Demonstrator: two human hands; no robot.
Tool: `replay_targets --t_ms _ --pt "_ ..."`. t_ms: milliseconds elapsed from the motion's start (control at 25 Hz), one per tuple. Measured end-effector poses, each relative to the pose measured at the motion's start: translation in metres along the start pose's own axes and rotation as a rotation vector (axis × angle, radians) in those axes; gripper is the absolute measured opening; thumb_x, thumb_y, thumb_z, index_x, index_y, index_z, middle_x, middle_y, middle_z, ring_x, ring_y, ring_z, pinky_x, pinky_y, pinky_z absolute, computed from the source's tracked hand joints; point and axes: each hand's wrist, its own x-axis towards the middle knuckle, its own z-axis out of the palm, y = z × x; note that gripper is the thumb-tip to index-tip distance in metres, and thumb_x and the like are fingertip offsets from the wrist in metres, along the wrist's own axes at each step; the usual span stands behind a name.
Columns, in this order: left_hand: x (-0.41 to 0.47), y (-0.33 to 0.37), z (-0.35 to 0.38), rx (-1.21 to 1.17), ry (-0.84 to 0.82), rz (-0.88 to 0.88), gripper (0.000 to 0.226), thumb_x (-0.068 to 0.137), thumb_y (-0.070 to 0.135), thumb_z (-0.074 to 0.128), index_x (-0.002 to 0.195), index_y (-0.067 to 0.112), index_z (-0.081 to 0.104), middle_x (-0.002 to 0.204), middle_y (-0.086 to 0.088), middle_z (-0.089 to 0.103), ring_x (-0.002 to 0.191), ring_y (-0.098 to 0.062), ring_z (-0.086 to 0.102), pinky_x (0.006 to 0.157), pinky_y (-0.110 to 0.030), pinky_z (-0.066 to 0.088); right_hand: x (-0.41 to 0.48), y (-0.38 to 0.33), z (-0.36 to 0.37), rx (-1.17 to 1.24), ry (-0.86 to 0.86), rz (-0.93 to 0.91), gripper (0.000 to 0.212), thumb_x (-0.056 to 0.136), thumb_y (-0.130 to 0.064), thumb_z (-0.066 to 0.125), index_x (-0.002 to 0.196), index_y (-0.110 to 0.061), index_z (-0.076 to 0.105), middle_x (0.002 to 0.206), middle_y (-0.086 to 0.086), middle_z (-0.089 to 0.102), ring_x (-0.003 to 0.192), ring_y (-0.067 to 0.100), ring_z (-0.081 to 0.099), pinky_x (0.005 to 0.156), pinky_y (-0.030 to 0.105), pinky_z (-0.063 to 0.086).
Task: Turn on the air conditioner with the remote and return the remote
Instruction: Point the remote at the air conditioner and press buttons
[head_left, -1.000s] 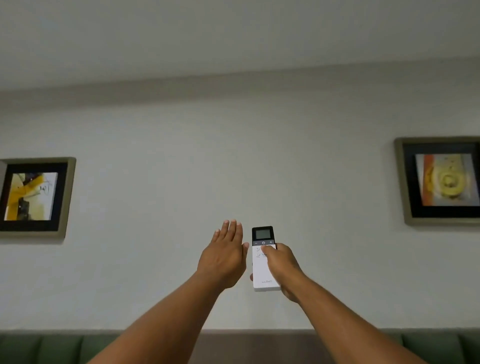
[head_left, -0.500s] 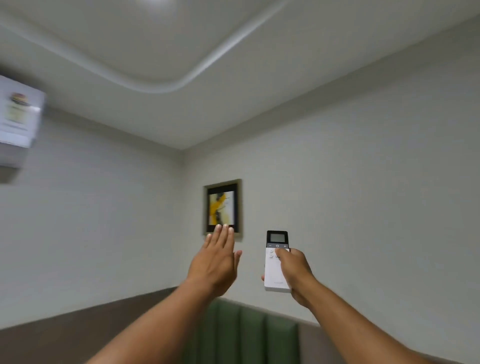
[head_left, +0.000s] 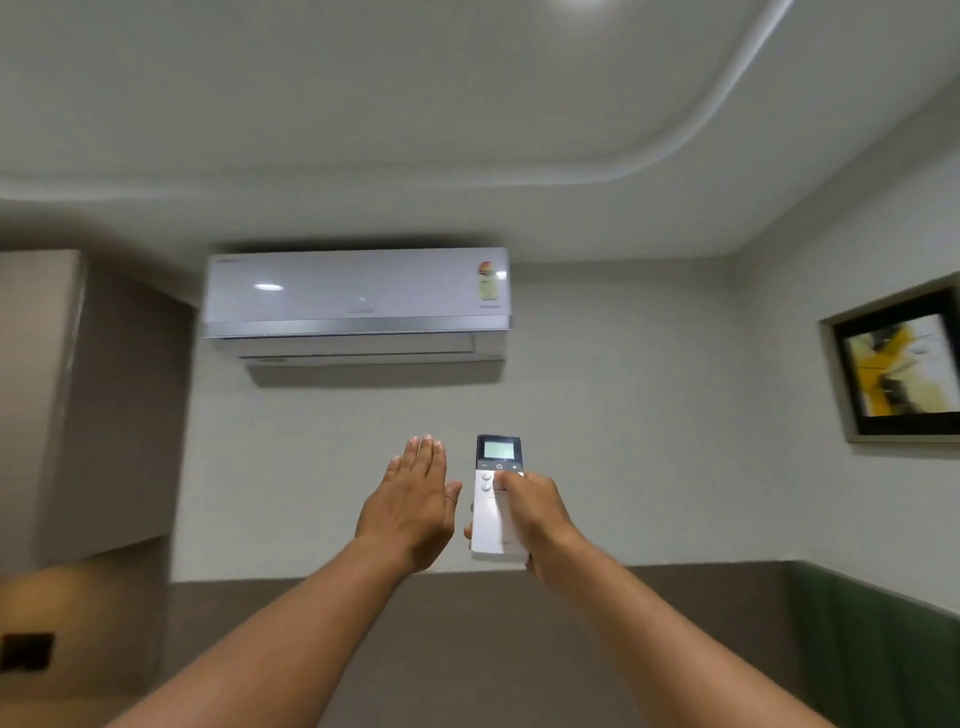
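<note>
A white wall-mounted air conditioner (head_left: 357, 304) hangs high on the wall straight ahead, its lower flap looking closed. My right hand (head_left: 530, 514) holds a white remote (head_left: 493, 519) upright below the unit, with its small grey screen at the top facing me. The thumb rests on the buttons just under the screen. Beside it on the left, my left hand (head_left: 410, 504) is raised flat, fingers together, palm toward the wall, holding nothing.
A framed yellow-and-black picture (head_left: 904, 364) hangs on the right wall. A tall brown cabinet (head_left: 93, 405) stands at the left. Dark wall panelling (head_left: 519, 649) runs along the bottom, with green upholstery (head_left: 872, 649) at the lower right.
My view has swung left from the picture wall until the air conditioner sits straight ahead. Both hands kept their pose, the remote still held up in my right hand.
</note>
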Motion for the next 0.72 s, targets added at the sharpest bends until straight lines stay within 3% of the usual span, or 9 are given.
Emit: replay_targets --t_ms 280,720 --pt "-0.032 -0.127 -0.079 0.169 0.0 -0.174 0.061 0.099 0.041 0.01 0.151 0.009 0.0 0.16 -0.008 -0.003 0.146 -0.019 -0.005 0.116 -0.035 -0.001 -0.001 -0.012 0.128 0.015 -0.199 0.021 0.018 0.09 -0.01 0.042 0.098 -0.003 0.057 0.079 0.02 0.066 0.055 0.036 0.069 0.058 0.038 0.057" --pt "-0.026 -0.14 -0.1 0.116 -0.01 -0.126 0.061 0.1 0.041 0.012 0.151 0.009 0.001 0.16 -0.008 -0.001 0.146 -0.019 -0.004 0.116 -0.034 -0.001 -0.002 -0.028 0.149 -0.074 -0.128 0.052 0.027 0.092 -0.015 0.045 0.113 -0.002 0.056 0.091 0.024 0.069 0.061 0.038 0.071 0.076 0.046 0.059"
